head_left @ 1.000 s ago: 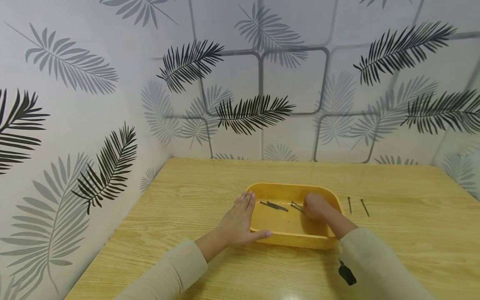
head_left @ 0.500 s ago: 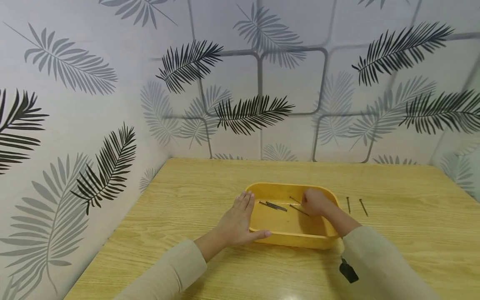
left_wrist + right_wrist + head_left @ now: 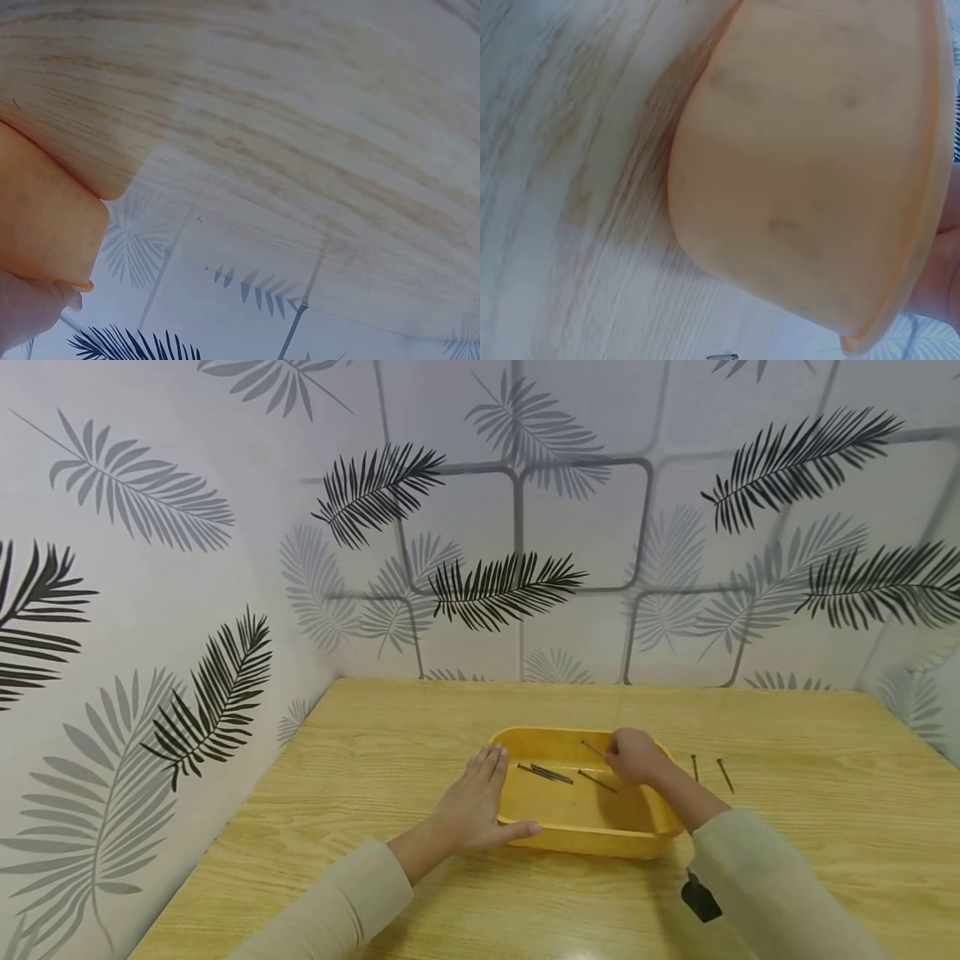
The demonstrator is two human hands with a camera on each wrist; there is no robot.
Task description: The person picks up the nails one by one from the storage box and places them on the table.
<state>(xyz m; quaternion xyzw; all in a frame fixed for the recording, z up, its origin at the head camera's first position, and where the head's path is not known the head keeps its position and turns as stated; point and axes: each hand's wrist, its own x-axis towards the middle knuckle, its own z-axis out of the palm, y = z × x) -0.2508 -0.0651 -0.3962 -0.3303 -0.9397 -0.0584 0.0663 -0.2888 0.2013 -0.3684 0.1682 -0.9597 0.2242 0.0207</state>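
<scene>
A yellow plastic tray [image 3: 592, 841] sits on the wooden table. Its left end is steadied by my left hand [image 3: 468, 806], whose straight fingers lie along the rim and whose thumb stretches over the near edge. My right hand [image 3: 637, 757] is above the right part of the tray and pinches a nail [image 3: 593, 749], head end pointing left. One nail [image 3: 597, 782] lies alone on the tray floor, and a small cluster of nails [image 3: 551, 773] lies left of it. The right wrist view shows the tray's outer wall [image 3: 795, 165], with part of my right hand [image 3: 939, 277] behind the rim.
Two nails [image 3: 724, 775] lie apart on the table [image 3: 810, 827] right of the tray. A dark tag [image 3: 701, 897] hangs by the right sleeve. Behind the table stands a wall [image 3: 480, 643] with a leaf pattern.
My right hand has risen from the tray floor with one nail, up toward the far rim. Another nail has been left on the tray floor. The left hand has stayed in place.
</scene>
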